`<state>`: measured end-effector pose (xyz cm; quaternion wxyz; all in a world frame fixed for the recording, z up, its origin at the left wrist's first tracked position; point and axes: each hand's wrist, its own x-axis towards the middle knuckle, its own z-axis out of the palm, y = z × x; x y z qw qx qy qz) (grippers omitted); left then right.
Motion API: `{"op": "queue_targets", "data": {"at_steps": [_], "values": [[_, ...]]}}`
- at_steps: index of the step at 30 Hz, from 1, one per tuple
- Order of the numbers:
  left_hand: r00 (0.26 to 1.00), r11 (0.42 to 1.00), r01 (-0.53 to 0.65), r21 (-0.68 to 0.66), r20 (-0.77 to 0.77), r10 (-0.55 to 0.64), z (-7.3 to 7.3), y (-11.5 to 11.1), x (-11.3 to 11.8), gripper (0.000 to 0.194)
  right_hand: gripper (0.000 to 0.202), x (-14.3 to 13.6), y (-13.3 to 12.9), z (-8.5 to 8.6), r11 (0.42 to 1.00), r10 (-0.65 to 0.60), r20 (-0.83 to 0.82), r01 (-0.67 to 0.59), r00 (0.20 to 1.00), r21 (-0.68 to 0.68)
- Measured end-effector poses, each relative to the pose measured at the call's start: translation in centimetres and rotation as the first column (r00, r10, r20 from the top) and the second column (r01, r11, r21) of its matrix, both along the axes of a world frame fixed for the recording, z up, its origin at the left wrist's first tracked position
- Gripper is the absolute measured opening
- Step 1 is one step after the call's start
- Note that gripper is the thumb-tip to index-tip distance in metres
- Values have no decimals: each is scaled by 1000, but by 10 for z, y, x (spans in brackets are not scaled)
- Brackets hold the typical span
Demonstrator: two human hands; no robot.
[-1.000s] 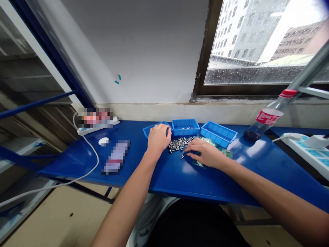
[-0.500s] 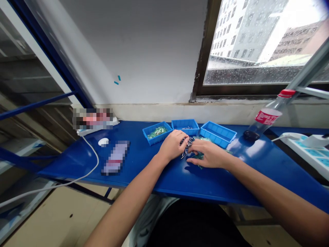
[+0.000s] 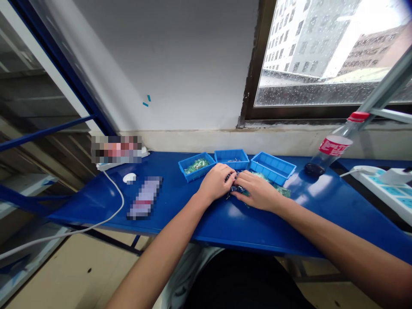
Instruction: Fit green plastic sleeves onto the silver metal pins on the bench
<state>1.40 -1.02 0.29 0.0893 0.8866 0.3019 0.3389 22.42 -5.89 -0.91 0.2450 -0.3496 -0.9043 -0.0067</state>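
Observation:
Dark metal screws (image 3: 237, 188) lie in a pile on the blue table, between my two hands. My left hand (image 3: 216, 182) is curled round the pile's left side, holding several of them. From the right, my right hand (image 3: 255, 189) closes on the screws with bent fingers. Green translucent pieces (image 3: 282, 190) lie behind and to the right of my right hand. Three blue trays stand behind: the left tray (image 3: 192, 176) holds green pieces, the middle tray (image 3: 231, 164) holds a few screws, and the right tray (image 3: 273, 175) shows nothing inside.
On the blue table (image 3: 180, 214), a pixelated flat object (image 3: 146, 197) and a white round item (image 3: 128, 178) lie at left. A bottle (image 3: 331, 148) stands at right near a power strip (image 3: 386, 189). A white cable (image 3: 120, 201) crosses the left side.
My right hand has moved left and its fingers have drawn together on the screws, uncovering more green pieces at its right. My left hand has hardly moved.

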Motion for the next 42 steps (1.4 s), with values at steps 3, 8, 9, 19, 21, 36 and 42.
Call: {"op": "queue_targets", "data": {"at_steps": [3,8,9,19,21,36,42], "values": [[1000,1000,-7,0,6,7,2,-1,-1,21,24,-2,-2,1,999,40,-20,-39,999,24],[1000,1000,-20,-18,9,20,3,-2,-1,22,22,-2,4,-7,997,80,-15,-80,997,13],[1000,1000,-20,-20,8,20,3,-2,-1,22,22,-2,6,-8,997,78,-15,-78,997,14],[1000,1000,-25,-15,-6,24,1,-1,-1,21,17,-3,8,-8,999,26,23,-27,999,25],[1000,1000,-24,-19,-10,24,1,-1,-1,22,16,-2,8,-8,1000,0,40,-1,999,30],[999,999,-21,-37,-25,20,1,-1,-1,21,11,0,7,-9,987,-162,45,161,986,20],[999,999,-24,-34,-22,23,1,-1,0,21,15,-1,8,-8,986,-163,63,161,985,36]]}}
